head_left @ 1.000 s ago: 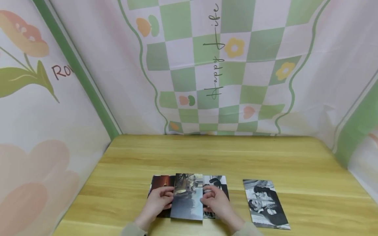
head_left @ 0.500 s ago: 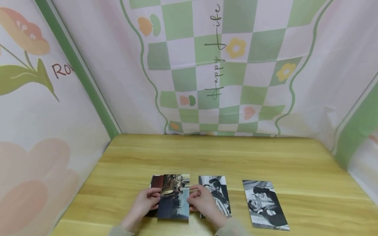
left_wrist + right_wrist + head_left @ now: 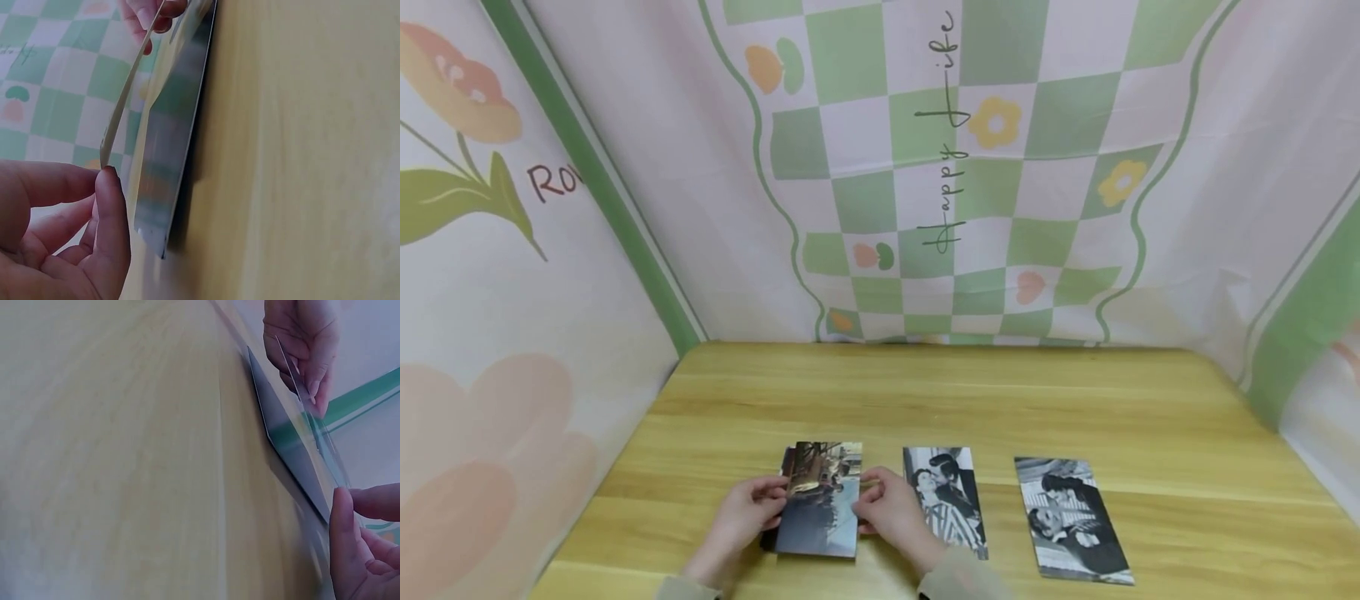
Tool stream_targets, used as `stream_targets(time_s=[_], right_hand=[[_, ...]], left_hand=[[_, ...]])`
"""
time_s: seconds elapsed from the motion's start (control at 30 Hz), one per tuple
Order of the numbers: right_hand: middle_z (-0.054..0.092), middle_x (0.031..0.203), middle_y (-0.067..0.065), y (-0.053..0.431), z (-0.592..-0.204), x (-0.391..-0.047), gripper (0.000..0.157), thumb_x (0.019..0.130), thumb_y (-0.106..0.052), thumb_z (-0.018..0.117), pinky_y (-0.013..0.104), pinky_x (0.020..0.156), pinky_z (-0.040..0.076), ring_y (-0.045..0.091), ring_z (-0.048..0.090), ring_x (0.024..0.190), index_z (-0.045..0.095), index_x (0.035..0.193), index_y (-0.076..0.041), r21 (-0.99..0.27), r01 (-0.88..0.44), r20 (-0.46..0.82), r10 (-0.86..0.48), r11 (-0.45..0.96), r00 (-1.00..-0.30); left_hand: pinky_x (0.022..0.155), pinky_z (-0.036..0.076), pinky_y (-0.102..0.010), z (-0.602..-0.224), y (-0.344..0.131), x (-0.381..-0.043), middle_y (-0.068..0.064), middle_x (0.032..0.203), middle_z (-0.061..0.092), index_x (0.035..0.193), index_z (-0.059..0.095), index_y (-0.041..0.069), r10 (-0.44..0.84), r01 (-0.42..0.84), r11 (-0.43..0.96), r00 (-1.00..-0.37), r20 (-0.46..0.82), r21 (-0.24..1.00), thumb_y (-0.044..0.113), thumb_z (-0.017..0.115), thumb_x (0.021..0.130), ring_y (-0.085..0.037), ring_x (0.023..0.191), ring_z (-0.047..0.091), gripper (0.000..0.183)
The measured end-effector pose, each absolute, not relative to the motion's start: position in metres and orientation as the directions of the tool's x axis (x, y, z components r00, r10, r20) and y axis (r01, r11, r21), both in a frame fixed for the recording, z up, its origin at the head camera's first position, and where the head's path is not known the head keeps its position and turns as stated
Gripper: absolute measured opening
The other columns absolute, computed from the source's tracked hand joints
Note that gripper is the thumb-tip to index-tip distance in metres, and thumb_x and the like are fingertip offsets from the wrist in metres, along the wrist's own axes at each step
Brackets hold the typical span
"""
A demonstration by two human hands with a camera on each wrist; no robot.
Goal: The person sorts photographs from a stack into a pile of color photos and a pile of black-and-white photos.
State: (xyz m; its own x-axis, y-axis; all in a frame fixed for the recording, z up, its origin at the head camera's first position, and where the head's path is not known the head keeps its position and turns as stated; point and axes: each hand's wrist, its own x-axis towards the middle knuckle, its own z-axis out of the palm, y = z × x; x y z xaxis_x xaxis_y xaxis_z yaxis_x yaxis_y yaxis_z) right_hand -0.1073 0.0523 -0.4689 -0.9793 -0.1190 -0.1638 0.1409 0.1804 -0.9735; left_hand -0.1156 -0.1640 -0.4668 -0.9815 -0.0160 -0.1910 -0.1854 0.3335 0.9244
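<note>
A colour photo card (image 3: 820,508), brown at its far end and blue-grey nearer me, is held at its two long sides. My left hand (image 3: 743,515) pinches the left edge between thumb and fingers; my right hand (image 3: 891,510) pinches the right edge. Both wrist views show the held card raised off the table, above another glossy card (image 3: 172,150) whose face is mostly hidden from the head view. To the right of my right hand lies a black-and-white photo card (image 3: 951,496) of a couple, partly covered by the forearm.
A second black-and-white photo card (image 3: 1075,521) lies slightly turned farther right on the wooden table (image 3: 955,392). Behind the table hangs a green-and-white checked cloth (image 3: 925,192), and a printed cloth wall (image 3: 512,317) borders the left side.
Both hands have carried the colour photo card leftward, from between the two neighbouring cards to over the left one. The middle black-and-white card is now more exposed.
</note>
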Motion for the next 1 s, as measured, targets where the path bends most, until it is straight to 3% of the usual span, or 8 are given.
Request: stream_targets(time_s=[0.33,1.0], right_hand=[[0.062,0.072,0.007,0.042,-0.474,-0.111,0.037,0.073,0.01,0.066,0.028,0.047,0.056,0.01,0.056,0.047,0.056,0.108,0.008,-0.965,0.134,-0.163,-0.114,0.225,-0.98],[0.062,0.069,0.005,0.032,-0.472,-0.116,0.036,0.072,0.008,0.067,0.024,0.046,0.054,0.011,0.056,0.049,0.058,0.107,0.007,-0.939,0.167,-0.198,-0.077,0.302,-0.977]], left_hand=[[0.056,0.053,-0.021,-0.473,-0.171,-0.118,-0.01,0.086,0.063,0.111,0.06,-0.014,-0.053,-0.188,0.334,-0.982,-0.181,0.924,-0.012,0.058,0.08,-0.013,0.072,0.057,0.031],[0.058,0.053,-0.024,-0.478,-0.177,-0.125,-0.009,0.084,0.063,0.107,0.063,-0.013,-0.079,-0.192,0.393,-0.981,-0.176,0.899,-0.013,0.058,0.08,-0.014,0.074,0.058,0.027]])
